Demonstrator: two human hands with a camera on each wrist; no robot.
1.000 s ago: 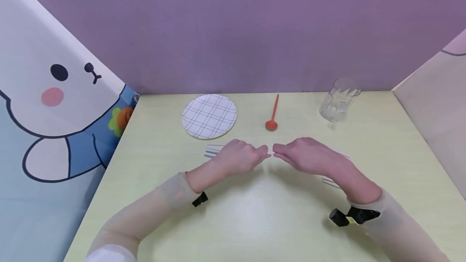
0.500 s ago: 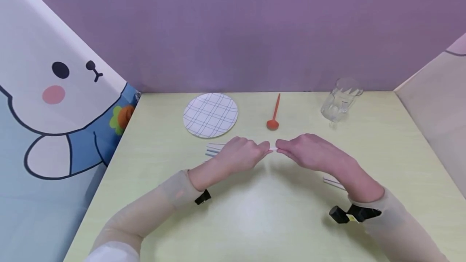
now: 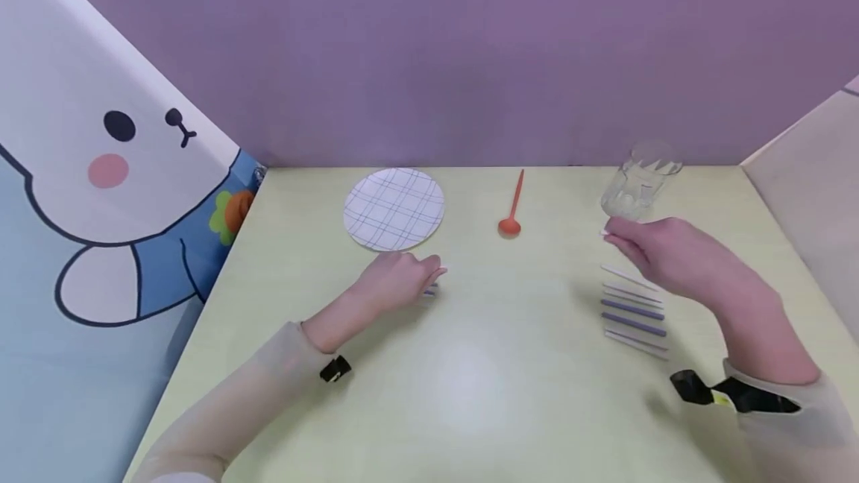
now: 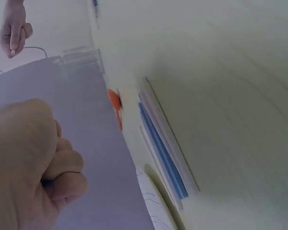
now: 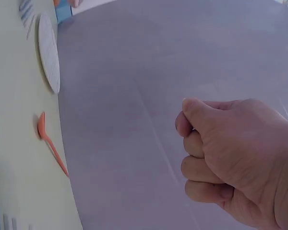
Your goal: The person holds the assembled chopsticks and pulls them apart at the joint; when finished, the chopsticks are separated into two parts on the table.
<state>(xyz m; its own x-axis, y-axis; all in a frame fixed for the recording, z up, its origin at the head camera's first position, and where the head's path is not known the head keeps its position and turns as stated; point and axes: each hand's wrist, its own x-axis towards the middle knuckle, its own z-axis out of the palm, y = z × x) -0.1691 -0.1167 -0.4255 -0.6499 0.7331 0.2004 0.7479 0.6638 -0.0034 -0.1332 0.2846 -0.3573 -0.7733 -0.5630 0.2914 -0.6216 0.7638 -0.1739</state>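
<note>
My left hand (image 3: 396, 283) is above the table left of centre, its thumb and fingers pinching a thin white stick piece (image 3: 446, 267) with only the tip showing. In the left wrist view the left hand's (image 4: 31, 163) fingers are curled. Over on the right, my right hand (image 3: 684, 256) is raised near the glass and pinches another thin white piece (image 3: 605, 232). White and blue slender sticks (image 3: 633, 316) lie in a row below the right hand. A similar group of sticks (image 4: 161, 143) lies by the left hand, mostly covered by it in the head view.
A round white plate with a blue grid (image 3: 394, 209) lies at the back left of the table. The orange-red spoon (image 3: 510, 226) is at the back middle. A clear glass (image 3: 631, 188) stands back right. Behind rises a purple wall (image 3: 429, 58).
The hands have come apart from the middle, the right going far right and the left slightly left. The white stick that bridged them now shows as a tip in each hand.
</note>
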